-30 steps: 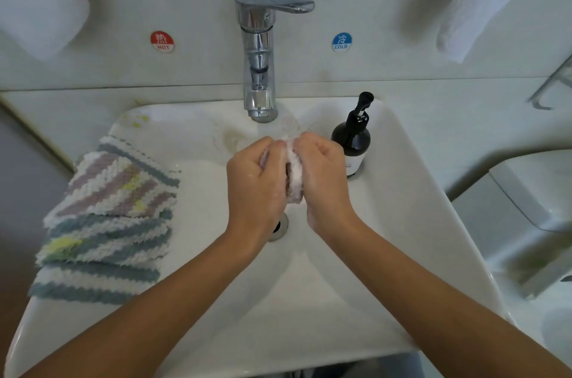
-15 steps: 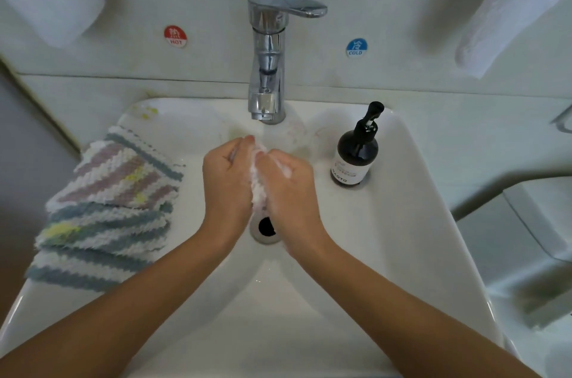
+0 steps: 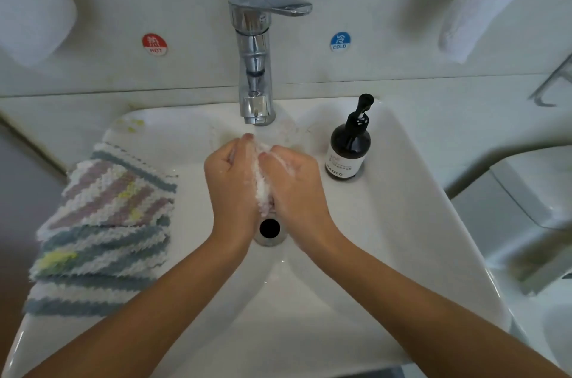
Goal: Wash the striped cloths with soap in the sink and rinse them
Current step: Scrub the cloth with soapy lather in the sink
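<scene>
Now both hands, left hand (image 3: 233,179) and right hand (image 3: 294,182), have slid down toward the drain (image 3: 270,229), still clenched around the sudsy cloth (image 3: 262,184) between them — scrubbing continues, rinse pending.

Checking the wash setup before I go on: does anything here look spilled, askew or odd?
Only small things: yellowish specks on the sink rim's back left corner, and the striped cloths overhang its left edge.
</scene>
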Tool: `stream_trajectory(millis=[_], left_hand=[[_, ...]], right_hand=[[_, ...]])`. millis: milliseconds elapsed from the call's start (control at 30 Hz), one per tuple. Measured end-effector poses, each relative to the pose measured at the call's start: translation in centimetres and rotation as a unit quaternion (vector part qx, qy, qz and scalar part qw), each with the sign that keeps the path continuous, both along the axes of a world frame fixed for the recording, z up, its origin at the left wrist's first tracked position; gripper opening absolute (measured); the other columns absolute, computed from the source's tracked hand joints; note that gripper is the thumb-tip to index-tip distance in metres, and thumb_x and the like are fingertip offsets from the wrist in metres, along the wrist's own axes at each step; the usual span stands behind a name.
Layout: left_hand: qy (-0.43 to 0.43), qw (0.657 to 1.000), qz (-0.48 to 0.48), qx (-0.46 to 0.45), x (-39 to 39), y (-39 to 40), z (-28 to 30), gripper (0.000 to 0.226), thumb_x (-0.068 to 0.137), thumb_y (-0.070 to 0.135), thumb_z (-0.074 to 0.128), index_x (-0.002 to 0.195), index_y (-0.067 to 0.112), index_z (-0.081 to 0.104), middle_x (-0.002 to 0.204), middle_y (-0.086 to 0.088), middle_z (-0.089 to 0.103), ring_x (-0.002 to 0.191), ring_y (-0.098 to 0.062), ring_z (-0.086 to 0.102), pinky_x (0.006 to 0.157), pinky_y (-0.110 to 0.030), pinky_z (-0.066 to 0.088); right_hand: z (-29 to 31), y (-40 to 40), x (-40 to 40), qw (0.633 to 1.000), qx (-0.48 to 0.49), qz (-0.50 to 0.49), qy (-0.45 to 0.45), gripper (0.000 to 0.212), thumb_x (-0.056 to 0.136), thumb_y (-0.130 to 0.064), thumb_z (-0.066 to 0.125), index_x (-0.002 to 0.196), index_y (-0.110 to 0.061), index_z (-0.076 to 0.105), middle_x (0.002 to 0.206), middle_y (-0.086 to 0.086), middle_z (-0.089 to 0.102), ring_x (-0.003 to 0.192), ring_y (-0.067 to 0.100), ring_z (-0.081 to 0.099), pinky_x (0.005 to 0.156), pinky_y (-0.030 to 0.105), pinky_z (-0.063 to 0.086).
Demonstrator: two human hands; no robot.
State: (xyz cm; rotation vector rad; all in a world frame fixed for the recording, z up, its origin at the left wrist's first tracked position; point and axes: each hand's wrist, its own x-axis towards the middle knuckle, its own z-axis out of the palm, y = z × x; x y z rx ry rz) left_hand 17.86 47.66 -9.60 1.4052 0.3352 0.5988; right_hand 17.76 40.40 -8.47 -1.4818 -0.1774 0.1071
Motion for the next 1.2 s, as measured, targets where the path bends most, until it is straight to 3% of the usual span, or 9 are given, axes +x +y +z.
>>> stream_trajectory(millis=[100,200,267,400,600,767,833,1000,1200], left_hand=[[-0.027,0.998,-0.022,0.056,-0.8,-1.2,0.2,0.046,0.098,0.008,0.049,0.055,0.014,0.033,0.047,0.008,0.031,0.046,-0.006,0.031,0.045,-0.022,0.029],[-0.055,0.99,-0.057,0.12,-2.1,-2.9,0.6,0.045,0.097,0.016,0.048,0.055,0.019,0.032,0.048,0.009,0.03,0.047,-0.004,0.03,0.047,-0.019,0.028],[-0.033,0.992,-0.053,0.108,-1.6,-2.6,0.9,0.046,0.097,0.012,0.049,0.055,0.017,0.033,0.047,0.008,0.031,0.046,-0.005,0.03,0.046,-0.02,0.029],[0.002,1.0,-0.014,0.013,0.2,-0.4,1.1,0.045,0.092,0.001,0.049,0.053,0.015,0.03,0.045,0.008,0.027,0.045,-0.009,0.026,0.045,-0.024,0.024],[-0.052,0.989,-0.046,0.134,-2.6,-2.9,1.2,0.041,0.092,0.017,0.048,0.056,0.016,0.03,0.051,0.005,0.026,0.049,-0.008,0.026,0.046,-0.023,0.024],[0.005,1.0,-0.009,0.027,-0.3,-1.1,1.2,0.046,0.093,0.004,0.05,0.052,0.014,0.03,0.046,0.006,0.026,0.046,-0.01,0.027,0.046,-0.025,0.025],[-0.005,0.999,-0.003,0.037,-0.7,-1.2,1.0,0.044,0.094,0.007,0.051,0.054,0.011,0.032,0.048,0.003,0.028,0.048,-0.011,0.03,0.046,-0.025,0.027],[-0.05,0.987,-0.058,0.14,-2.4,-3.1,1.6,0.044,0.093,0.017,0.049,0.055,0.011,0.029,0.048,0.006,0.027,0.045,-0.006,0.027,0.045,-0.018,0.025],[0.006,0.998,-0.03,0.057,0.4,-1.6,1.7,0.049,0.094,0.007,0.051,0.05,0.016,0.031,0.043,0.008,0.028,0.044,-0.009,0.028,0.044,-0.023,0.026]], right_hand=[[0.3,-0.1,1.2,0.998,0.019,-0.055,0.006,0.036,0.093,-0.001,0.049,0.059,-0.008,0.042,0.052,0.002,0.034,0.047,0.011,0.035,0.044,0.022,0.028],[0.4,-0.7,2.6,0.995,0.032,-0.089,0.016,0.036,0.094,0.0,0.047,0.061,-0.011,0.039,0.052,-0.001,0.031,0.041,0.004,0.033,0.042,0.018,0.029],[0.2,-1.0,2.1,0.994,0.066,-0.072,0.045,0.039,0.095,-0.004,0.05,0.058,-0.015,0.039,0.05,-0.004,0.034,0.045,0.008,0.035,0.045,0.023,0.03],[0.1,-0.2,-0.4,1.0,0.014,-0.014,-0.002,0.04,0.096,-0.008,0.051,0.058,-0.016,0.043,0.047,-0.01,0.039,0.046,0.006,0.04,0.044,0.02,0.032],[0.7,-0.3,2.7,0.988,0.091,-0.096,0.078,0.043,0.095,-0.009,0.053,0.057,-0.019,0.035,0.053,-0.002,0.029,0.05,0.013,0.03,0.049,0.027,0.026],[0.1,-0.7,-0.3,0.999,-0.001,-0.033,0.012,0.036,0.095,-0.008,0.053,0.06,-0.009,0.044,0.052,-0.002,0.038,0.05,0.011,0.038,0.047,0.024,0.031],[0.3,-0.3,0.2,0.999,0.004,-0.026,0.019,0.036,0.096,-0.011,0.053,0.062,-0.004,0.045,0.055,0.003,0.038,0.053,0.015,0.039,0.048,0.024,0.03],[1.0,-0.7,3.2,0.987,0.104,-0.084,0.087,0.043,0.098,-0.013,0.052,0.059,-0.018,0.034,0.051,-0.003,0.031,0.046,0.011,0.03,0.047,0.026,0.026],[0.2,-0.7,1.0,0.996,0.045,-0.061,0.04,0.041,0.096,-0.009,0.05,0.056,-0.016,0.044,0.046,-0.009,0.04,0.046,0.007,0.04,0.047,0.022,0.032]])
